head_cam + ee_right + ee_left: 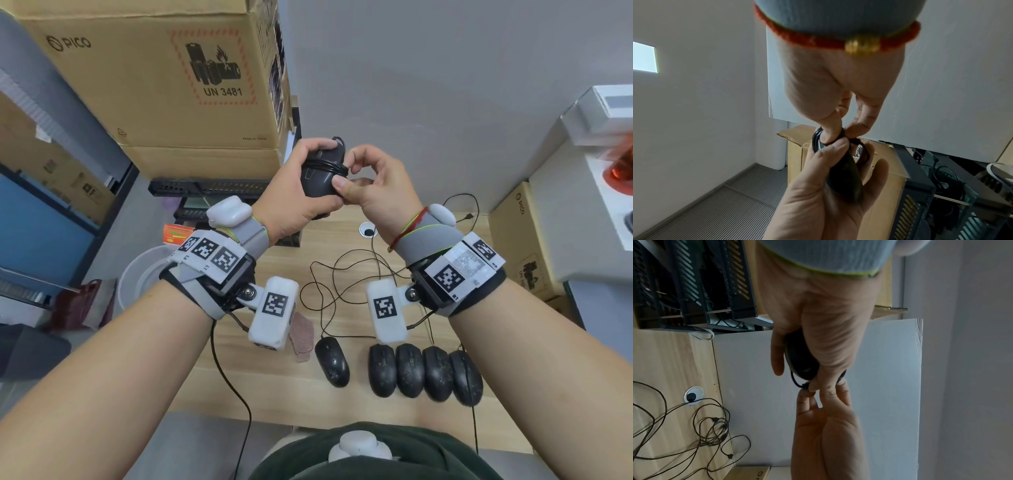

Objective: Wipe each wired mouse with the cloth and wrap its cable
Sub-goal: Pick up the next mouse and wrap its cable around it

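Above the wooden desk [274, 383], the left hand [291, 202] grips a mouse [320, 174] whose cable [329, 167] is wound around it. The right hand [376, 192] pinches the cable's end, probably tucking it; next, set it down and take the cloth [303, 337].

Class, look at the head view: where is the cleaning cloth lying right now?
The cloth lies on the wooden desk in the head view, untouched, just left of the lone mouse and partly hidden under the left wrist's camera module.

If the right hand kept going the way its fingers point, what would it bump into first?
Almost at once, the cable-wrapped black mouse held in the left hand; the right hand already pinches its cable, so nothing lies between.
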Demonstrator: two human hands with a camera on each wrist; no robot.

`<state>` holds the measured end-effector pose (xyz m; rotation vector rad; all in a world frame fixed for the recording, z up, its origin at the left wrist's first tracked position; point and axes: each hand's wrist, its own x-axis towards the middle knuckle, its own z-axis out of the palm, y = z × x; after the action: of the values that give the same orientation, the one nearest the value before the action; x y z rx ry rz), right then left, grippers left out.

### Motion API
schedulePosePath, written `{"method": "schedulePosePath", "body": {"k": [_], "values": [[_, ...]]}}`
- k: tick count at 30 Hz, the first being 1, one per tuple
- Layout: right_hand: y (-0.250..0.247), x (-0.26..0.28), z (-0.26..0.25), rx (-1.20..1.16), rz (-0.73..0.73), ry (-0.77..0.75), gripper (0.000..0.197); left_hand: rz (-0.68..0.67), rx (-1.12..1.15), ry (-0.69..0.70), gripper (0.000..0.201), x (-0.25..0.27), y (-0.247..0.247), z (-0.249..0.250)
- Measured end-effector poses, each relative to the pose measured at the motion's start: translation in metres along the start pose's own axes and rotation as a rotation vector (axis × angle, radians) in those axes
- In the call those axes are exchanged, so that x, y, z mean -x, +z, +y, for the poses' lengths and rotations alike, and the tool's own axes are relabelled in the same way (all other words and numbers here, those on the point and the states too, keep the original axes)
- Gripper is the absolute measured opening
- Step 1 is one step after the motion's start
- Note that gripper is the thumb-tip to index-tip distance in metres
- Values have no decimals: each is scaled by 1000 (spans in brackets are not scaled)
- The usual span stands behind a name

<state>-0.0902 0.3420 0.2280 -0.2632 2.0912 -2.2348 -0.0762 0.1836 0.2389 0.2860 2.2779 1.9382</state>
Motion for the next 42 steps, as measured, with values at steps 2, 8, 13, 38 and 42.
{"method": "schedulePosePath", "body": {"k": [2, 8, 13, 38, 42], "values": [[0, -1, 1, 21, 23, -5, 27, 1, -9, -1, 68, -1, 0, 0], [-7, 2, 2, -23, -91, 16, 21, 1, 80, -79, 65, 2, -3, 1], [-19, -1, -3, -68, -193, 112, 22, 21, 141, -130, 65, 3, 0, 1], [-11, 10, -7, 67, -87, 337, 20, 43, 62, -14, 43, 2, 0, 6], [-6, 12, -6, 88, -154, 300, 33, 24, 39, 3, 41, 1, -1, 8]]}}
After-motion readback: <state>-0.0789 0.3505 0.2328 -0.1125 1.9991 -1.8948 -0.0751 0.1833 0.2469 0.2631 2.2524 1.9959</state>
